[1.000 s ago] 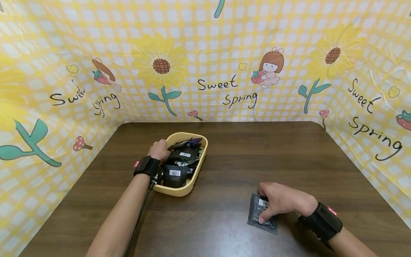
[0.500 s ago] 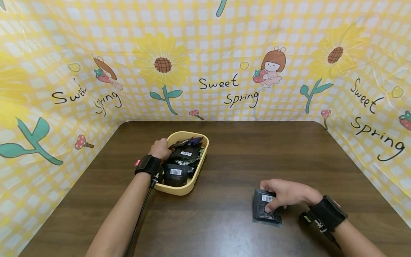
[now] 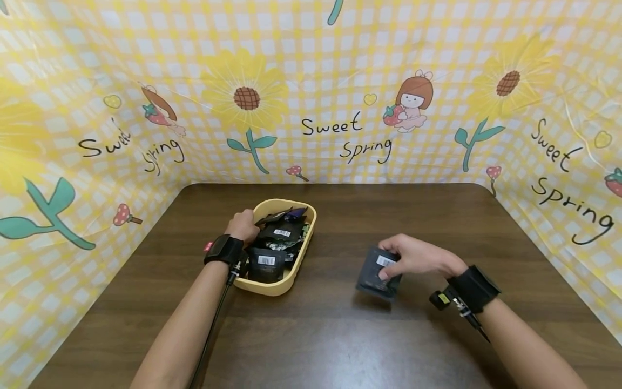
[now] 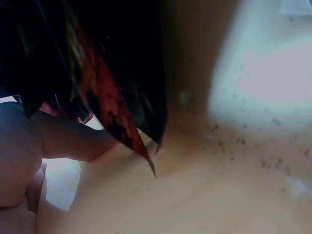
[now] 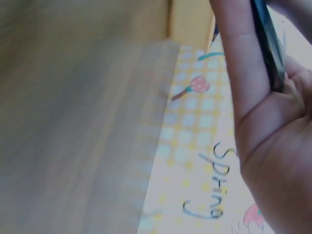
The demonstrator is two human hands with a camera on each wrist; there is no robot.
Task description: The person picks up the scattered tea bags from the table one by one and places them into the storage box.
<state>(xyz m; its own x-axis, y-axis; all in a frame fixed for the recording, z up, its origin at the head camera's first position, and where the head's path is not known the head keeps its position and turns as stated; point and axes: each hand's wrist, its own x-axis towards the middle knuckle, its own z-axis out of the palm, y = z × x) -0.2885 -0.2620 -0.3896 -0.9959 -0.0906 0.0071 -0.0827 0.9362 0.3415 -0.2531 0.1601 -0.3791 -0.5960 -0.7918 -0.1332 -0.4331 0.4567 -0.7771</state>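
Note:
My right hand (image 3: 420, 255) pinches a flat black packet (image 3: 371, 283) with a white barcode label, thumb on its near face. The packet is tilted and raised off the table, to the right of a pale yellow basket (image 3: 308, 242). At the basket's left side, my left hand (image 3: 243, 226) holds the rim. Several dark packets, among them a barcoded one (image 3: 266, 265), lie in the basket. Close up in the left wrist view are a red-and-black packet corner (image 4: 107, 97) and the fingers (image 4: 63, 136). In the right wrist view the packet's edge (image 5: 269, 46) shows between thumb and fingers.
The brown wooden table (image 3: 389, 210) is enclosed by a yellow checked cloth (image 3: 330, 70) at the back and sides. A black cable (image 3: 214, 319) runs along the left forearm. Each wrist wears a black camera strap (image 3: 473, 289).
The right hand has lifted the black packet off the table and carried it up, forward and left toward the basket. The left hand stays at the basket's rim.

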